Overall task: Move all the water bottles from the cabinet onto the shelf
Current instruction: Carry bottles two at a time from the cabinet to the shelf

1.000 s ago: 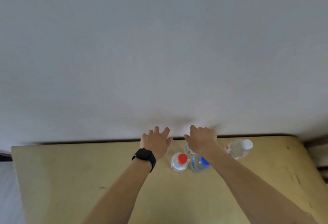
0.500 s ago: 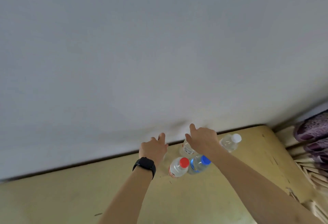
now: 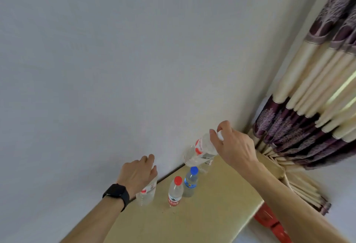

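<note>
Pale wall backed the cabinet's yellow surface point(image 3: 221, 210), a patterned curtain point(image 3: 308, 127) hanging at the right. The right hand point(image 3: 235, 146) had its fingers clamped round the neck of a clear bottle point(image 3: 202, 149), held tilted above the surface. The left hand point(image 3: 137, 175) gripped a second bottle point(image 3: 146, 194) by its top. A red-capped bottle point(image 3: 175, 190) and a blue-capped bottle point(image 3: 190, 182) stood between them. The step looked like pick-up; next, both held bottles needed carrying to the shelf, which was out of view.

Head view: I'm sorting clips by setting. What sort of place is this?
Likely a room in a home: plain wall, patterned curtain in the corner, water bottles on a yellowish cabinet top.
</note>
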Motion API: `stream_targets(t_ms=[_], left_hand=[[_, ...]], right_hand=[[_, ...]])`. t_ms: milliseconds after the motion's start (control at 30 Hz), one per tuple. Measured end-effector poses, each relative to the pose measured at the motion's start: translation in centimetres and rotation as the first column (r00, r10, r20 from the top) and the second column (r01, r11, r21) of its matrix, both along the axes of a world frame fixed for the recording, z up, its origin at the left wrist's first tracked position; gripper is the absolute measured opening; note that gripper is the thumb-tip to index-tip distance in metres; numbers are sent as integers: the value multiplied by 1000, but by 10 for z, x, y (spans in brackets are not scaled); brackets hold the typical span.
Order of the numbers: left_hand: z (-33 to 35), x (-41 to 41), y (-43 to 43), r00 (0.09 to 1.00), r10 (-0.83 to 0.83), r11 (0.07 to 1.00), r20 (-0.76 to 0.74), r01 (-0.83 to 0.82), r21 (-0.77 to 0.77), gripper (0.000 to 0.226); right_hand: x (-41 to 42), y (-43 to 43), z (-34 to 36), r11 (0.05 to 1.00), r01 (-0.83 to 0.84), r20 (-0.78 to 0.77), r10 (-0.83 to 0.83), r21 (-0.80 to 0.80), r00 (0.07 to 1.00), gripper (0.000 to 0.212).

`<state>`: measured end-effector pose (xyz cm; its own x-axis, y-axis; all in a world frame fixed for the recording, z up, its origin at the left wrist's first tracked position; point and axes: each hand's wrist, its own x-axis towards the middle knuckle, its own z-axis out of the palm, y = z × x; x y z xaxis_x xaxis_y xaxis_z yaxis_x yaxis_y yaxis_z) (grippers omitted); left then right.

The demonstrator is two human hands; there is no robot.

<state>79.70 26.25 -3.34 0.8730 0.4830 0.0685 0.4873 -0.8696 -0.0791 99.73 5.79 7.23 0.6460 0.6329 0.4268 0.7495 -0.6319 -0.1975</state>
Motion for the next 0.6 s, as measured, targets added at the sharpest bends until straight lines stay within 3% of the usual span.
stream_targets(t_ms=[233,367,600], left_hand=[[116,41,-75,911,-344,936,226,315,155,28],[143,76,-167,788,-533,846,309,498,188,27],[146,98,-401,557,-772,608,307,788,100,21]], right_hand=[[-37,-116,42,982,164,14,-166,90,986,28],[-66,-217,46,947,301,4,-304,109,953,26],[-144,-441,32,749,652,-11,-655,114,755,24]])
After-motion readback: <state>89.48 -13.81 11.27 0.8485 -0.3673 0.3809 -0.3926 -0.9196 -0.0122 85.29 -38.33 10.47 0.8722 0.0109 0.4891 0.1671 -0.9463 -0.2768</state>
